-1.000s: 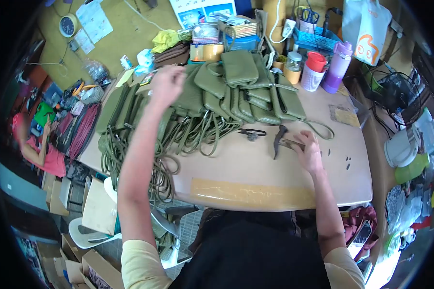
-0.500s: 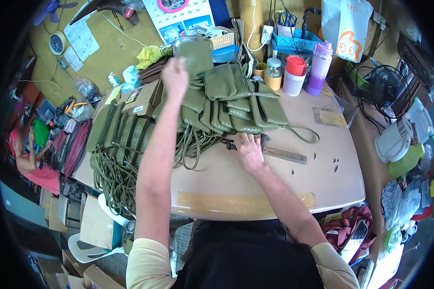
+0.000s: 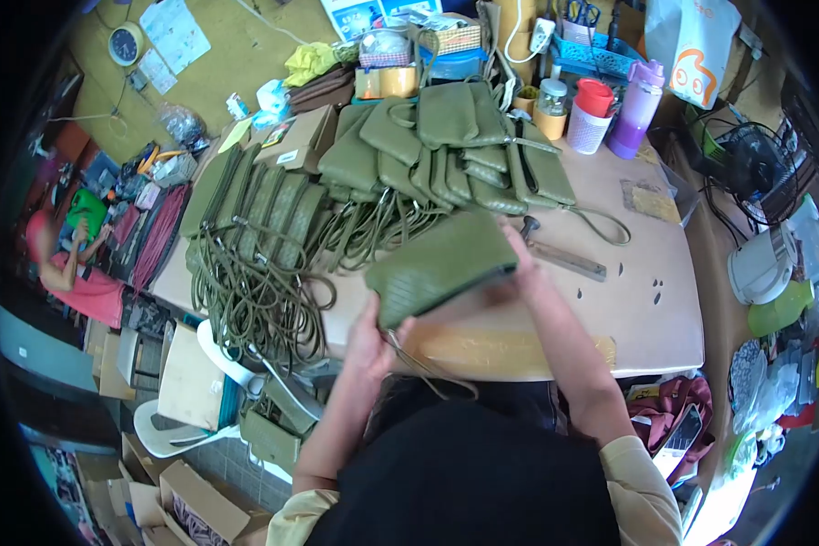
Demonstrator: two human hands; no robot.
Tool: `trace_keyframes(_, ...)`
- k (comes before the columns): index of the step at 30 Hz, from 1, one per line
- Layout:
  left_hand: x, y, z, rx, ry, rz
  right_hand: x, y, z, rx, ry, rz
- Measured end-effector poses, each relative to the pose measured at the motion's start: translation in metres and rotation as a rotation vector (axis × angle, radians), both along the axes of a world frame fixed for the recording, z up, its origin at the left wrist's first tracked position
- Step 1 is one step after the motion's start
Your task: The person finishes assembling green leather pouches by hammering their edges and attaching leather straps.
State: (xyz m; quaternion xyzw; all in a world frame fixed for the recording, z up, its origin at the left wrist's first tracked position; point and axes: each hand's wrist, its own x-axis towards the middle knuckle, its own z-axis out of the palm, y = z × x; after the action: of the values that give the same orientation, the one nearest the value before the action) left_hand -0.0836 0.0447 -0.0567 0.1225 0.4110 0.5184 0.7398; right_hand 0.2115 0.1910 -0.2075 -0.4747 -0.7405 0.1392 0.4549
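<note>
In the head view, an olive-green zippered pouch (image 3: 441, 264) with a woven texture is held tilted above the front of the table. My left hand (image 3: 373, 338) grips its lower left corner, where a wrist strap (image 3: 428, 366) hangs down. My right hand (image 3: 524, 264) is closed on its right end, beside the dark zipper edge; those fingers are partly hidden. Just beyond my right hand lies a hammer (image 3: 569, 261) on the table. Behind the held pouch is a heap of similar green pouches (image 3: 446, 118). A row of more pouches (image 3: 264, 205) with tangled straps sits to the left.
The brown table (image 3: 651, 314) has tape along its front edge. Cups and a purple bottle (image 3: 635, 109) stand at the back right, near a black fan (image 3: 757, 150). A cardboard box (image 3: 308, 136) sits at the back. Another person (image 3: 77, 273) is at far left.
My left hand has brought a pouch from the heap at the back to the front. My right hand has left the hammer area and now holds the pouch too. The view has shifted.
</note>
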Motion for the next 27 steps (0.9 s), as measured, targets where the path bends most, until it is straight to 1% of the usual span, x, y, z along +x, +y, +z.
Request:
trace_keyframes(1,0.000,-0.015,-0.009,-0.007,0.003,0.012,-0.010,-0.009,0.053,-0.017,-0.219,-0.039)
trace_keyframes(2,0.001,-0.027,-0.016,-0.022,-0.013,-0.032,-0.024,-0.027,0.109,-0.029,-0.441,-0.082)
trace_keyframes(3,0.000,-0.032,-0.018,-0.033,-0.030,-0.081,-0.026,-0.027,0.129,-0.028,-0.441,-0.080)
trace_keyframes(4,-0.003,-0.036,-0.017,-0.035,-0.029,-0.082,-0.029,-0.027,0.144,-0.190,-0.493,-0.120)
trace_keyframes(5,-0.007,-0.042,-0.015,0.103,0.003,-0.115,-0.031,-0.029,0.149,-0.361,-0.542,-0.158)
trace_keyframes(6,-0.011,-0.047,-0.015,0.242,0.033,-0.147,-0.029,-0.029,0.148,-0.369,-0.544,-0.156)
trace_keyframes(7,-0.014,-0.050,-0.019,0.248,0.120,-0.085,-0.025,-0.031,0.148,-0.259,-0.475,-0.162)
trace_keyframes(8,-0.019,-0.052,-0.022,0.243,0.116,-0.089,-0.021,-0.033,0.147,-0.149,-0.404,-0.170)
trace_keyframes(10,-0.027,-0.055,-0.023,0.523,0.596,-0.200,-0.020,-0.047,0.156,-0.131,-0.383,-0.215)
trace_keyframes(11,-0.027,-0.056,-0.017,0.546,0.701,-0.201,-0.020,-0.058,0.163,-0.147,-0.191,-0.248)
trace_keyframes(12,-0.027,-0.055,-0.017,0.543,0.696,-0.207,-0.020,-0.069,0.168,-0.162,-0.001,-0.278)
trace_keyframes(13,-0.028,-0.054,-0.017,0.526,0.599,-0.208,-0.021,-0.082,0.175,-0.210,0.108,-0.248)
trace_keyframes(14,-0.028,-0.052,-0.017,0.509,0.504,-0.205,-0.021,-0.102,0.184,-0.342,0.108,-0.200)
trace_keyframes(15,-0.026,-0.049,-0.016,0.508,0.504,-0.202,-0.028,-0.124,0.197,-0.471,0.110,-0.149)
trace_keyframes(17,-0.017,-0.045,-0.015,0.719,0.609,-0.110,-0.044,-0.151,0.175,-0.610,0.424,0.112)
trace_keyframes(18,-0.012,-0.045,-0.007,0.715,0.612,-0.104,-0.059,-0.169,0.181,-0.649,0.511,0.165)
trace_keyframes(19,-0.004,-0.046,0.007,0.790,0.696,-0.135,-0.074,-0.185,0.188,-0.687,0.598,0.217)
trace_keyframes(20,0.005,-0.045,0.016,0.867,0.779,-0.167,-0.085,-0.194,0.187,-0.687,0.597,0.221)
trace_keyframes(22,0.018,-0.040,0.019,0.929,0.754,-0.135,-0.097,-0.205,0.188,-0.332,0.344,0.123)
trace_keyframes(23,0.021,-0.038,0.021,0.989,0.795,-0.123,-0.096,-0.207,0.190,-0.349,0.285,0.087)
trace_keyframes(24,0.023,-0.035,0.024,1.051,0.836,-0.110,-0.094,-0.209,0.194,-0.339,0.282,0.083)
trace_keyframes(26,0.030,-0.038,0.035,1.084,0.800,-0.094,-0.093,-0.212,0.203,-0.390,0.408,0.077)
trace_keyframes(27,0.033,-0.040,0.039,1.070,0.792,-0.094,-0.092,-0.213,0.202,-0.338,0.429,0.100)
